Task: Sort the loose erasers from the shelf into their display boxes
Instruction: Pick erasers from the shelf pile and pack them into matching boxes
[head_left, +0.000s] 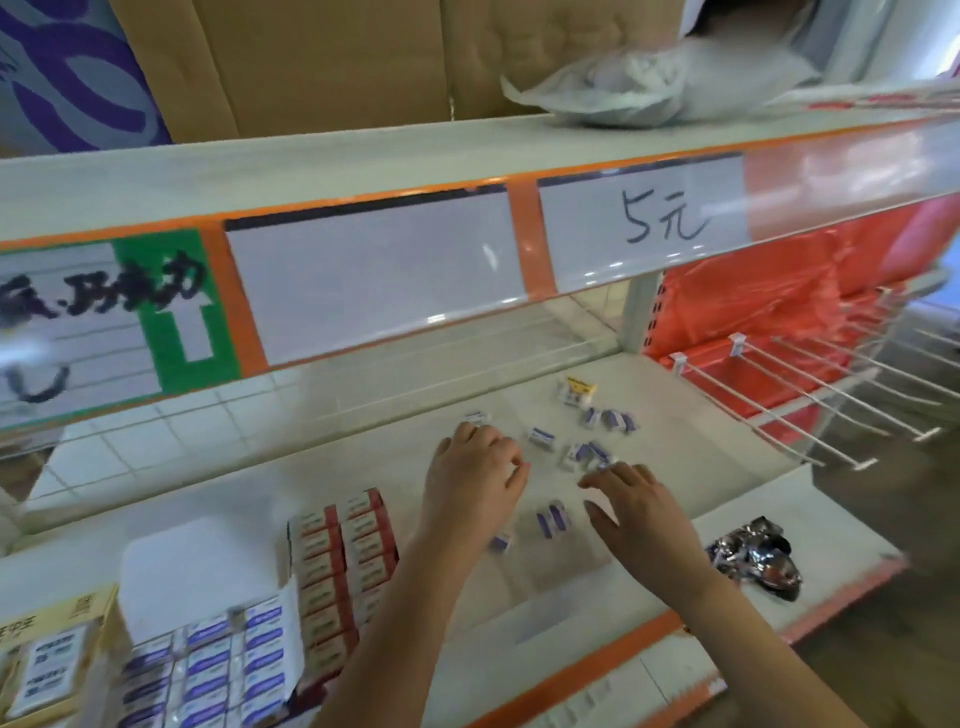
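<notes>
Several loose purple-and-white erasers (553, 518) lie scattered on the white shelf (727, 467), with a larger yellow-topped eraser (577, 391) behind them. My left hand (475, 480) hovers over the scatter, fingers curled downward; whether it holds an eraser is hidden. My right hand (636, 512) reaches in palm down with spread fingers, the fingertips at a small cluster of erasers (584, 453). At the left stand the display boxes: a red-label box (343, 561), a purple-label box (218, 670) with its lid up, and a yellow box (47, 660).
A crumpled foil wrapper (753, 558) lies at the shelf's right front. White wire hooks (810, 405) jut out on the right before an orange back panel. The upper shelf's price strip (660, 223) overhangs, with a plastic bag (634, 88) and cardboard boxes above it.
</notes>
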